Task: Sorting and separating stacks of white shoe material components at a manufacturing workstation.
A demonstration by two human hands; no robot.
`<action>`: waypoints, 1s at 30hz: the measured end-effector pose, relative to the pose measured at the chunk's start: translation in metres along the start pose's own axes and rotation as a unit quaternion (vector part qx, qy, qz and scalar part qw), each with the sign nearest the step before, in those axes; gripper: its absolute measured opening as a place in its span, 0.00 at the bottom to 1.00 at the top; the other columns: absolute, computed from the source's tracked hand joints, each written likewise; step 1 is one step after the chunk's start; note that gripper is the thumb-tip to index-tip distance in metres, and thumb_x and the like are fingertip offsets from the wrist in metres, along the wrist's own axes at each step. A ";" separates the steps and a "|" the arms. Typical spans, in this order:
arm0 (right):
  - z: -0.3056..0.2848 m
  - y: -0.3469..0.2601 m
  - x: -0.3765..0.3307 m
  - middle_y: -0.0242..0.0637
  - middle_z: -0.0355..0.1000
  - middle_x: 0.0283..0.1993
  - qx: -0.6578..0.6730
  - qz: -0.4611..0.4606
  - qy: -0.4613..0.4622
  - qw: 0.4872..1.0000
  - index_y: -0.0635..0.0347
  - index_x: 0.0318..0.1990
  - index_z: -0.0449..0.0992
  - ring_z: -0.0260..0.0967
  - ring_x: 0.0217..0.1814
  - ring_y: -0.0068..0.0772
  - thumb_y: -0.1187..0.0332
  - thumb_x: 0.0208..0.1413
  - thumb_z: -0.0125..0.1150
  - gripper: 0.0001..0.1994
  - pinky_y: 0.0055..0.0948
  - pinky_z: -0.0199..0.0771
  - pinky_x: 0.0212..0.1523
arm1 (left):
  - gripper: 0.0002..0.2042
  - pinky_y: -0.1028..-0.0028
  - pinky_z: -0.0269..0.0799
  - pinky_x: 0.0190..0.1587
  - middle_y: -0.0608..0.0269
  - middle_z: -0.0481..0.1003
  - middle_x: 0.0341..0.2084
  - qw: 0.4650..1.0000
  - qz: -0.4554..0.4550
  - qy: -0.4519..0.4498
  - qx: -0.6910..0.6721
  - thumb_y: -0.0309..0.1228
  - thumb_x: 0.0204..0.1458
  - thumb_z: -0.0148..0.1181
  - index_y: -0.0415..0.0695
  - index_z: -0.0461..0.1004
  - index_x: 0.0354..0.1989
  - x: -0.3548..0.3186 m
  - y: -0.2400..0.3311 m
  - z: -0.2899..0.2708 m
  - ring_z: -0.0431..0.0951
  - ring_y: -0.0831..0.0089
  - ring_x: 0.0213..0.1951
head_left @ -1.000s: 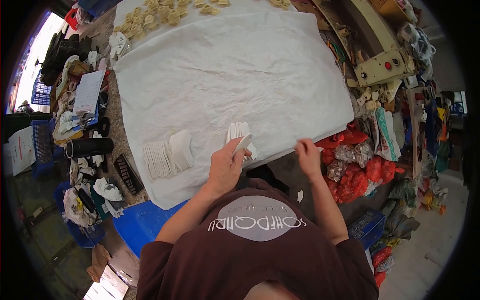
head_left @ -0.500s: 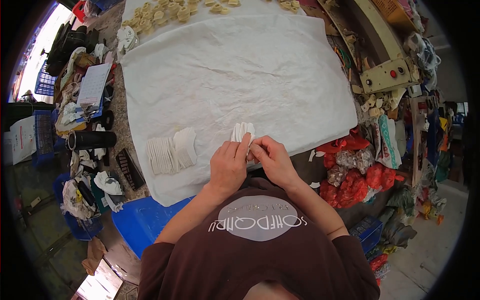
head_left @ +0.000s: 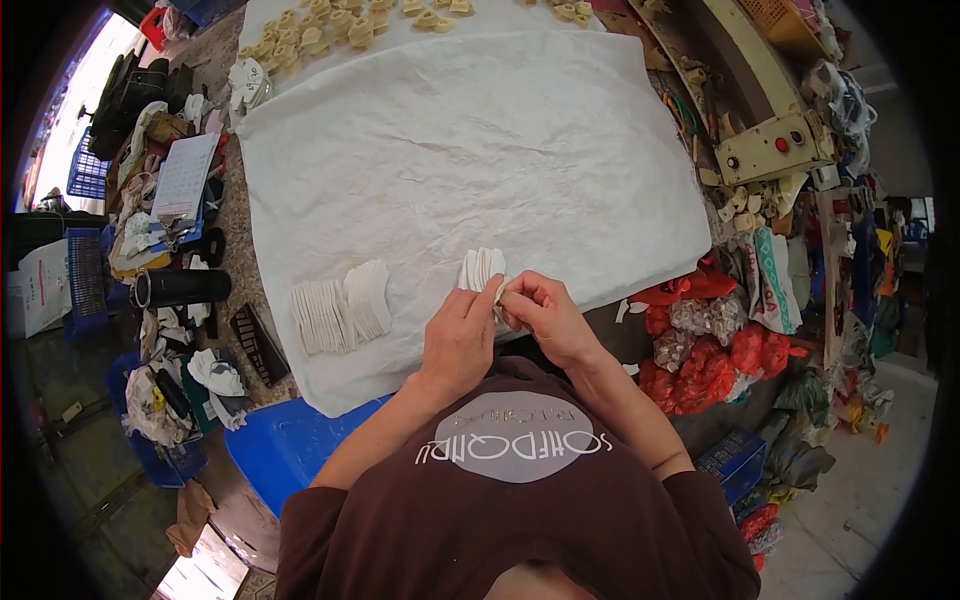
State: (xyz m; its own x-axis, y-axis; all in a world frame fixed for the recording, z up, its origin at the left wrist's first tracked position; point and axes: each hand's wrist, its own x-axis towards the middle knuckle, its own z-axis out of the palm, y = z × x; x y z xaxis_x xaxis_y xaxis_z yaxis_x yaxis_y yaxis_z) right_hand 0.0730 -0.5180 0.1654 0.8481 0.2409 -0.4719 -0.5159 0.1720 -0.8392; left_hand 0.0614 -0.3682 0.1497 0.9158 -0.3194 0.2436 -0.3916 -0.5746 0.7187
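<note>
My left hand [head_left: 457, 338] is closed at the near edge of the white cloth [head_left: 450, 170] that covers the table. Beyond its fingertips juts a small bundle of layered white fabric pieces [head_left: 482, 266]. Pinched together, the fingers of my right hand [head_left: 546, 316] meet the left fingertips at the bundle's right side, on the edge of a white piece. The fingers hide most of that grip. To the left lies a row of overlapping white fabric pieces [head_left: 340, 308], in two fanned groups, touched by neither hand.
Many cream-coloured moulded pieces [head_left: 340, 22] lie along the far edge. A clipboard [head_left: 186, 180] and a black cylinder [head_left: 180, 288] are at left. A control box with buttons [head_left: 775, 147] stands at right, above red plastic bags [head_left: 700, 370]. A blue stool [head_left: 290, 445] is below the table's left corner.
My hands stay together at the same spot, with small shifts of the fingers. My right hand's fingertips have turned slightly around the bundle's edge. The view has shifted slightly.
</note>
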 end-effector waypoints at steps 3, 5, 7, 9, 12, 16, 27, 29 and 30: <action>-0.001 0.003 -0.001 0.26 0.63 0.22 0.028 -0.002 -0.009 1.000 0.61 0.28 0.68 0.56 0.24 0.15 0.72 0.53 0.53 0.05 0.16 0.55 0.26 | 0.19 0.65 0.67 0.33 0.54 0.69 0.27 0.993 -0.043 -0.011 -0.106 0.18 0.45 0.51 0.38 0.68 0.48 -0.001 0.000 -0.003 0.70 0.59 0.30; -0.001 0.005 -0.001 0.26 0.63 0.23 0.028 -0.015 -0.022 0.999 0.62 0.28 0.68 0.57 0.24 0.15 0.72 0.53 0.53 0.05 0.16 0.56 0.26 | 0.16 0.66 0.67 0.33 0.55 0.69 0.26 0.993 -0.052 -0.003 -0.110 0.20 0.46 0.51 0.38 0.70 0.47 -0.001 0.000 -0.003 0.70 0.58 0.30; 0.000 0.009 -0.002 0.26 0.63 0.23 0.024 -0.021 -0.021 0.999 0.62 0.28 0.68 0.57 0.24 0.15 0.72 0.53 0.53 0.04 0.16 0.56 0.26 | 0.14 0.67 0.66 0.32 0.54 0.70 0.25 0.990 -0.074 -0.009 -0.123 0.20 0.48 0.51 0.38 0.71 0.45 -0.001 0.002 -0.005 0.70 0.59 0.30; 0.001 0.012 -0.003 0.26 0.63 0.23 0.020 -0.028 -0.019 0.999 0.62 0.28 0.68 0.57 0.24 0.14 0.72 0.53 0.53 0.04 0.16 0.57 0.26 | 0.13 0.69 0.66 0.32 0.54 0.70 0.24 0.986 -0.096 -0.015 -0.137 0.21 0.49 0.51 0.37 0.72 0.44 -0.002 0.001 -0.003 0.70 0.60 0.30; 0.005 0.015 -0.004 0.26 0.64 0.24 -0.057 -0.039 0.005 0.998 0.63 0.29 0.68 0.57 0.25 0.14 0.72 0.54 0.52 0.04 0.16 0.58 0.27 | 0.11 0.72 0.65 0.31 0.54 0.69 0.22 0.943 -0.203 -0.015 -0.263 0.24 0.52 0.48 0.36 0.72 0.42 -0.006 -0.004 0.002 0.70 0.65 0.27; 0.004 0.022 -0.004 0.27 0.66 0.25 -0.182 -0.098 0.035 0.978 0.64 0.31 0.68 0.59 0.28 0.14 0.72 0.54 0.52 0.05 0.17 0.61 0.29 | 0.11 0.74 0.64 0.29 0.56 0.70 0.21 0.923 -0.223 -0.040 -0.311 0.29 0.54 0.47 0.34 0.72 0.38 -0.005 -0.008 0.003 0.68 0.73 0.23; 0.005 0.022 -0.025 0.38 0.70 0.25 -0.290 -0.143 -0.032 0.946 0.67 0.31 0.70 0.67 0.27 0.23 0.71 0.50 0.53 0.07 0.25 0.66 0.27 | 0.14 0.81 0.68 0.33 0.60 0.73 0.26 0.724 -0.441 -0.035 -0.529 0.30 0.57 0.43 0.32 0.73 0.38 -0.006 -0.018 0.004 0.71 0.80 0.29; 0.006 0.026 -0.021 0.39 0.70 0.26 -0.238 -0.091 0.039 0.966 0.67 0.31 0.69 0.68 0.28 0.26 0.70 0.51 0.52 0.07 0.26 0.66 0.28 | 0.15 0.81 0.70 0.35 0.60 0.73 0.27 0.732 -0.360 -0.082 -0.573 0.31 0.58 0.42 0.33 0.72 0.40 -0.008 -0.014 0.001 0.71 0.78 0.28; 0.004 0.026 -0.021 0.39 0.70 0.26 -0.239 -0.091 0.039 0.966 0.67 0.31 0.69 0.68 0.28 0.26 0.70 0.51 0.52 0.07 0.26 0.66 0.28 | 0.15 0.81 0.70 0.35 0.60 0.73 0.27 0.732 -0.359 -0.082 -0.573 0.31 0.58 0.42 0.33 0.72 0.40 -0.007 -0.008 -0.002 0.71 0.78 0.28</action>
State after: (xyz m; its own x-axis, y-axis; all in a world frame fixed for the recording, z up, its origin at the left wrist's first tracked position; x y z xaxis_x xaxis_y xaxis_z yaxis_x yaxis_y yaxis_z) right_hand 0.0414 -0.5146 0.1549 0.9359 0.1715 -0.3076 -0.2581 -0.2599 -0.9305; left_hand 0.0584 -0.3596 0.1433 0.7881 -0.3858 -0.4796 0.6049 0.3415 0.7193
